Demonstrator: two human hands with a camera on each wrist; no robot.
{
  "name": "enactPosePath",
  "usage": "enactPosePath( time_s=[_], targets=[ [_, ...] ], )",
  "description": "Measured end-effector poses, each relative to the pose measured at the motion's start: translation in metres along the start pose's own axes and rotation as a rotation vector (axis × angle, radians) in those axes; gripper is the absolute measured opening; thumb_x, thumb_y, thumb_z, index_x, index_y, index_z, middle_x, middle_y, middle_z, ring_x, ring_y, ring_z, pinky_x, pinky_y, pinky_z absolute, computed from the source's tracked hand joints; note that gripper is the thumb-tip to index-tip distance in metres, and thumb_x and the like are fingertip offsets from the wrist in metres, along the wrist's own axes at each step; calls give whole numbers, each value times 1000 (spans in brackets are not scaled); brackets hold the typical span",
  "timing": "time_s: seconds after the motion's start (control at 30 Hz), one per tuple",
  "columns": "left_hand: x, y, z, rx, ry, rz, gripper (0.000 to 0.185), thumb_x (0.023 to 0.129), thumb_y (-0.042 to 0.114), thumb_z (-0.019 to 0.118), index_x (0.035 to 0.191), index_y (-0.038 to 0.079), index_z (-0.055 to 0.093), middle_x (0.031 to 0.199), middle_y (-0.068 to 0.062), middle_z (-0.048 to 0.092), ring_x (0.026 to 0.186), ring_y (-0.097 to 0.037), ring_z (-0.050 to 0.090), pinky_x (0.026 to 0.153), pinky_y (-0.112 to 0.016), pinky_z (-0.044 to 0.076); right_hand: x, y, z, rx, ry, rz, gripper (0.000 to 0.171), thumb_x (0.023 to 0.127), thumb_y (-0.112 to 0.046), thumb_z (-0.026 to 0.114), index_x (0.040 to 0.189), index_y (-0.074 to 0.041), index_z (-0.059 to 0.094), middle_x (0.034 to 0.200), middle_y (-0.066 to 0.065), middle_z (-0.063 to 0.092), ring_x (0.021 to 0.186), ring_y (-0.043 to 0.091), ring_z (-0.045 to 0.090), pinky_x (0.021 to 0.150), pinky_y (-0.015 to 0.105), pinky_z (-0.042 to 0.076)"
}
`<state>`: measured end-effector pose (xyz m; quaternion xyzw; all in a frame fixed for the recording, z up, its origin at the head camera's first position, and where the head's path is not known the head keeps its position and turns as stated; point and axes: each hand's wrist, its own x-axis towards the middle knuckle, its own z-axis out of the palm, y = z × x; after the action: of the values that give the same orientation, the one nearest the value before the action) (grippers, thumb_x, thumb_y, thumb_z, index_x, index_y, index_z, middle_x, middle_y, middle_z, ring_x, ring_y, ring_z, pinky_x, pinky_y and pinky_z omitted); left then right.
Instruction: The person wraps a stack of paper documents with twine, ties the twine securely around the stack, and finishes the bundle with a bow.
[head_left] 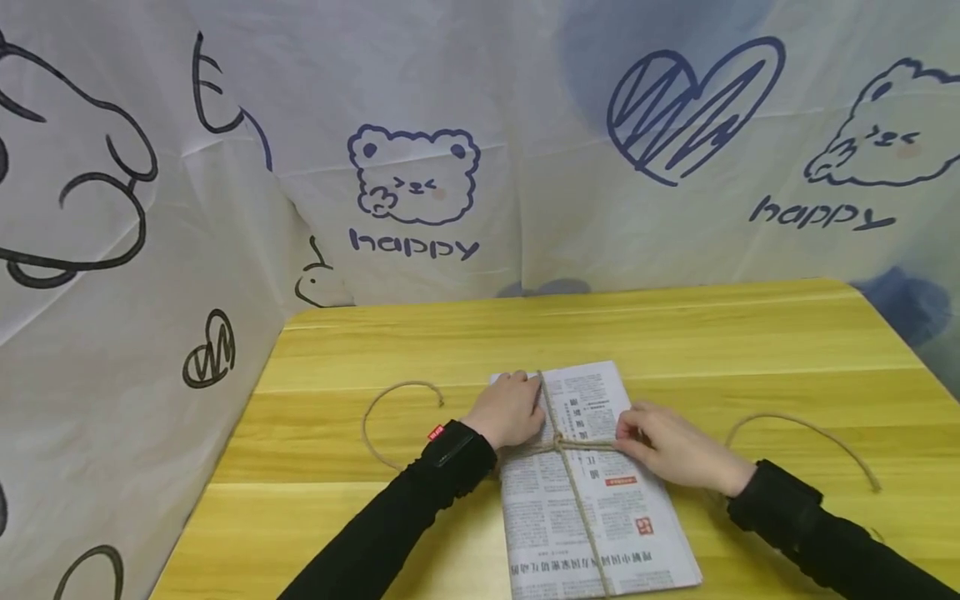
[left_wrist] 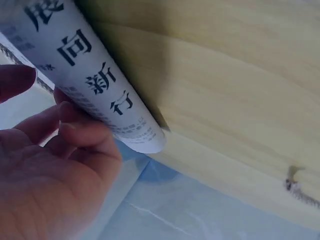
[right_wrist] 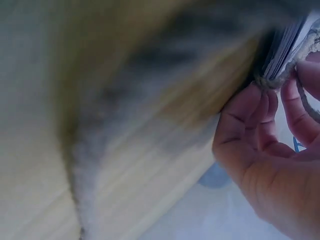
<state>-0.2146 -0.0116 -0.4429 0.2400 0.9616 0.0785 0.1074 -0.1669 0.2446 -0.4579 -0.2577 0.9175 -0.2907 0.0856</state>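
A folded stack of newspapers (head_left: 585, 517) lies on the table, bound with twine (head_left: 577, 492) that crosses at a knot near its middle. My left hand (head_left: 513, 412) rests on the upper left part of the stack, its fingers bent against the paper. In the left wrist view, the thumb stands apart from the fingers beside the folded edge of the newspaper (left_wrist: 95, 75). At the right edge, my right hand (head_left: 660, 442) pinches the twine running across the stack. The right wrist view shows those fingers (right_wrist: 235, 115) at the paper edge, with twine between thumb and fingers.
A loose twine end (head_left: 367, 412) curves over the wooden table (head_left: 360, 350) on the left. Another twine end (head_left: 817, 423) arcs out beyond the right hand. A printed white cloth (head_left: 540, 175) hangs behind the table and along its left side.
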Motion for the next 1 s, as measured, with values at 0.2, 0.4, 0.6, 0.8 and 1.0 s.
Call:
enactPosePath(
  time_s=[0.2,0.4,0.6,0.8,1.0],
  targets=[
    [6,-1,-2,-78,-56,-10,52,105,23,46,155,9,39,153,-15,49,138,-29,52,113,-41,44,-1,1,1,18,10,-11,17,99,-17,64,84,-21,58,88,-3,51,75,5,45,66,21,38],
    [12,-3,-1,-110,-65,10,52,105,20,46,155,12,38,152,-13,50,137,-28,53,111,-41,46,-1,4,1,9,36,-41,16,99,-16,64,84,-21,60,88,-4,53,75,4,45,67,21,39],
    [16,-8,5,-77,55,11,43,106,22,47,148,13,49,147,-12,54,133,-30,54,109,-42,46,-2,4,1,29,44,-56,15,99,-18,65,84,-20,61,87,-5,53,74,2,45,65,20,40],
    [23,-12,4,25,167,-44,33,108,28,48,134,12,59,136,-11,58,126,-32,52,107,-46,40,-2,6,4,48,53,-55,15,98,-18,66,84,-21,61,86,-5,53,73,2,45,65,20,39],
    [33,-9,-4,-62,85,-95,30,107,32,50,128,16,64,131,-8,62,122,-30,55,102,-46,39,-4,7,4,66,78,-84,13,98,-17,67,85,-19,63,84,-4,52,72,2,43,63,20,37]
  ],
)
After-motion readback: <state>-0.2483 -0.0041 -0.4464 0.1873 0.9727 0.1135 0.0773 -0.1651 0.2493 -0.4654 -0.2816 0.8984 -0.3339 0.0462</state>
